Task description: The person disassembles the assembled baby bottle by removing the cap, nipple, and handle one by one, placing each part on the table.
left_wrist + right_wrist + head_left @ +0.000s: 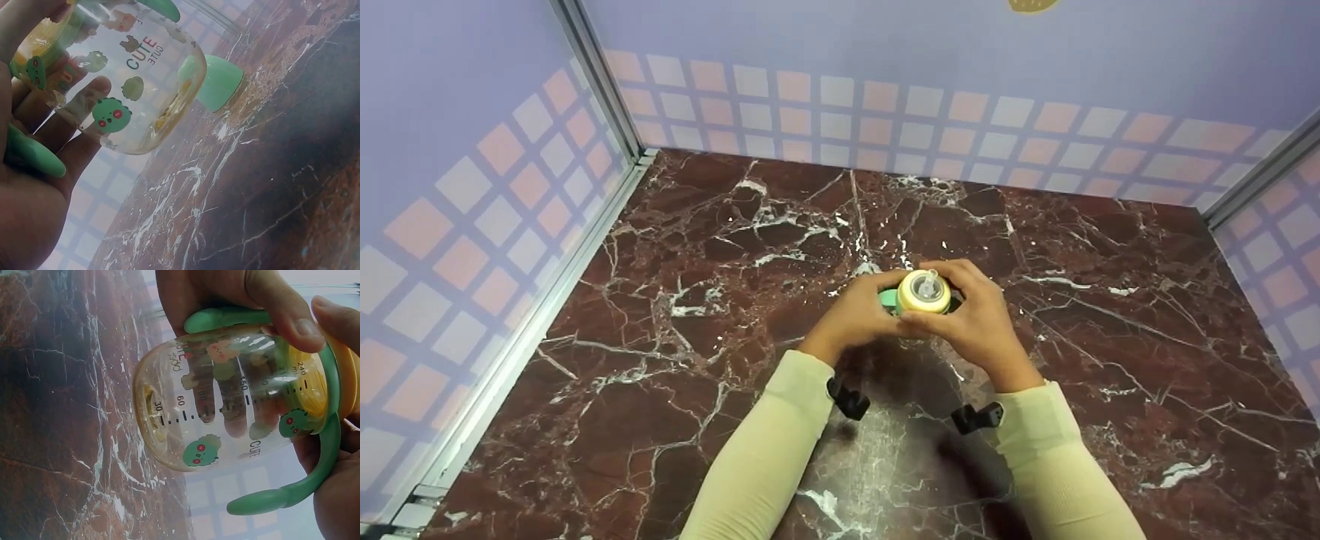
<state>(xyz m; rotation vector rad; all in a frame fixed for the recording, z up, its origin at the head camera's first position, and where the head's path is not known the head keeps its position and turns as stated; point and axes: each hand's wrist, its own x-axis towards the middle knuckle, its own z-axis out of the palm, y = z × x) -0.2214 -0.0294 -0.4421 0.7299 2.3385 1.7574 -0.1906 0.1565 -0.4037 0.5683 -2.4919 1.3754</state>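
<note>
Both hands hold a clear baby bottle [925,292] above the table, its yellow collar and clear nipple facing up toward the head camera. Cartoon prints, the word CUTE and a measuring scale mark the body [225,399]; a green handle [281,495] curves out on either side. My left hand [859,311] grips the bottle from the left, near its collar end, with one handle against the palm in the left wrist view. From the right, my right hand [982,319] wraps the body, thumb on the near side and fingers showing through the clear wall.
A pale green cap [222,84] stands on the dark red marbled table [697,390] beyond the bottle's base. Purple panels [885,45] with pink and white squares enclose the back and sides, joined by metal posts [600,75]. Black wrist mounts [851,401] sit at both cuffs.
</note>
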